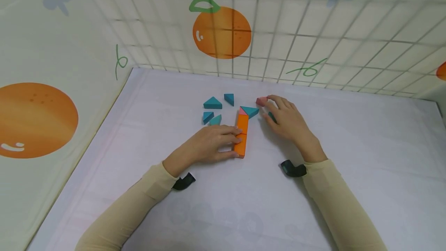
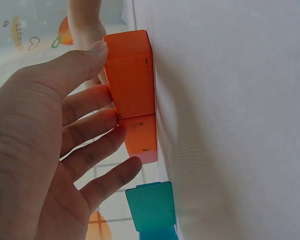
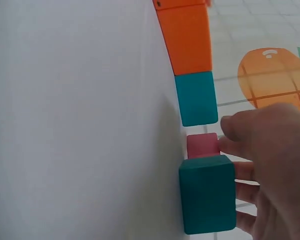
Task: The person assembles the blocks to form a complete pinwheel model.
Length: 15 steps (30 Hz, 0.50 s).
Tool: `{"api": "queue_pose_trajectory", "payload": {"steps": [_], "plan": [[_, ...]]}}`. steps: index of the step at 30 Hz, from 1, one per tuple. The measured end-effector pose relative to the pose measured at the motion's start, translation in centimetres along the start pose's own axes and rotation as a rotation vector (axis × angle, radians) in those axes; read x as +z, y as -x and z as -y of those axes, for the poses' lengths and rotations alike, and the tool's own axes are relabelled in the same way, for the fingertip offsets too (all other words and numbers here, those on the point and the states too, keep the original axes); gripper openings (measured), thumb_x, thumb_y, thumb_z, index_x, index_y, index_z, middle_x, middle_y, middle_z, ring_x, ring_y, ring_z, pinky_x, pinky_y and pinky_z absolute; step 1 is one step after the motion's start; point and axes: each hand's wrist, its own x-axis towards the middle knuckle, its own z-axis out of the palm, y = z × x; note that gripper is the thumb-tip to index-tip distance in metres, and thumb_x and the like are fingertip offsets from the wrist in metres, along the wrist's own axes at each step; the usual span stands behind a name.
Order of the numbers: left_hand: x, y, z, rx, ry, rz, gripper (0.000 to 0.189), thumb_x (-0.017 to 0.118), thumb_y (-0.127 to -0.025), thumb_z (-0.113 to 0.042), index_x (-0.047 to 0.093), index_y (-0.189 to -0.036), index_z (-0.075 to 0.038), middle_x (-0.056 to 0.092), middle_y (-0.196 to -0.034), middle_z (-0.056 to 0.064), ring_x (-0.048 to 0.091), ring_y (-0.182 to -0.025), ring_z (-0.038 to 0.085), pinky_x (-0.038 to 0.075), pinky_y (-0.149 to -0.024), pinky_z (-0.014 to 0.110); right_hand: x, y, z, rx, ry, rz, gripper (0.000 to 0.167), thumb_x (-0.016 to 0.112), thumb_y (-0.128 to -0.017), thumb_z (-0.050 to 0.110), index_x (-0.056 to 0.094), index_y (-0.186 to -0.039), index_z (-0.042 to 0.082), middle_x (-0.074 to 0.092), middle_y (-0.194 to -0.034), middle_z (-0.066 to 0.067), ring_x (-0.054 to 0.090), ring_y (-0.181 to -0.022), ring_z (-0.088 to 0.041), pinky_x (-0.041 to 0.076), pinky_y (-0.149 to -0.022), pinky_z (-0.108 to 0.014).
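Two orange blocks point(image 1: 242, 124) lie end to end in a line. My left hand point(image 1: 210, 142) rests along their left side, fingertips touching them and thumb at the near end, as the left wrist view also shows. A small pink triangular block point(image 1: 242, 111) and a teal triangular block point(image 1: 251, 111) adjoin the far end. My right hand point(image 1: 289, 121) reaches a second pink block point(image 1: 261, 101), index fingertip at its right side, thumb apart from it. Partly hidden beneath this hand is another teal block point(image 3: 208, 195), large in the right wrist view.
Several teal triangular blocks point(image 1: 213, 103) lie scattered left of the line's far end. A pale cloth point(image 1: 366, 138) covers the table. Behind it rises a grid-patterned backdrop point(image 1: 278, 22) with printed oranges. Black straps point(image 1: 292, 169) hang at both wrists.
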Motion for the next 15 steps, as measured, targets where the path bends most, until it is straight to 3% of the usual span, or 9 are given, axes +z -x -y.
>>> {"api": "queue_pose_trajectory", "payload": {"steps": [15], "plan": [[0.09, -0.24, -0.22, -0.004, 0.002, 0.03, 0.04, 0.072, -0.088, -0.04, 0.071, -0.118, -0.013, 0.064, -0.131, 0.003, 0.06, -0.122, 0.017, 0.048, -0.104, 0.032, 0.28, -0.81, 0.79, -0.027, -0.001, 0.057, 0.048, 0.053, -0.101, 0.025, 0.046, -0.145, 0.008, 0.042, -0.15, -0.015, 0.038, -0.139, -0.038, 0.031, -0.113, -0.056]]}}
